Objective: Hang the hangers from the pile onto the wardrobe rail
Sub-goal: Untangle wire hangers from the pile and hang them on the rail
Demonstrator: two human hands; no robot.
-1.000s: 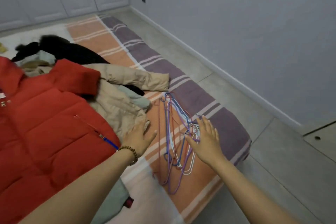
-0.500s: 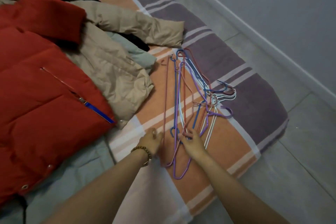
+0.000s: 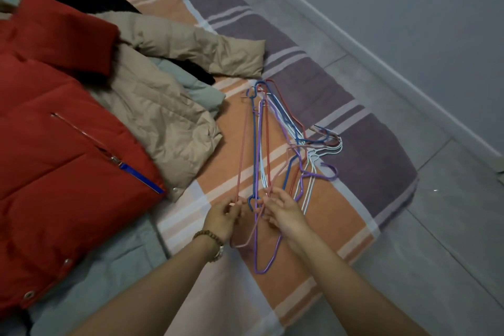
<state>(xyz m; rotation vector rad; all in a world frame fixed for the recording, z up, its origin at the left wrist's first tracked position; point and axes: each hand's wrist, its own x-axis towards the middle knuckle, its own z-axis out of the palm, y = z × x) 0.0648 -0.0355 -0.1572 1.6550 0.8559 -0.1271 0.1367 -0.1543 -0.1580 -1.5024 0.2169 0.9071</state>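
A tangled pile of thin wire hangers (image 3: 283, 142) in pink, blue, purple, red and white lies on the orange and purple striped bed cover (image 3: 376, 161). Their hooks point right. My left hand (image 3: 222, 215), with a bead bracelet on the wrist, pinches the near end of a pink hanger (image 3: 242, 150). My right hand (image 3: 283, 211) has its fingers curled around the near ends of the purple and blue hangers. The wardrobe rail is not in view.
A red puffer jacket (image 3: 65, 150) fills the left side, with a beige jacket (image 3: 163, 106) and dark clothes beside it. The bed's edge drops to a grey tiled floor (image 3: 450, 226) on the right, below a grey wall (image 3: 409, 8).
Both hands came down from flat over the bed to the near ends of the hangers and took hold of them. The view has tilted down and closer.
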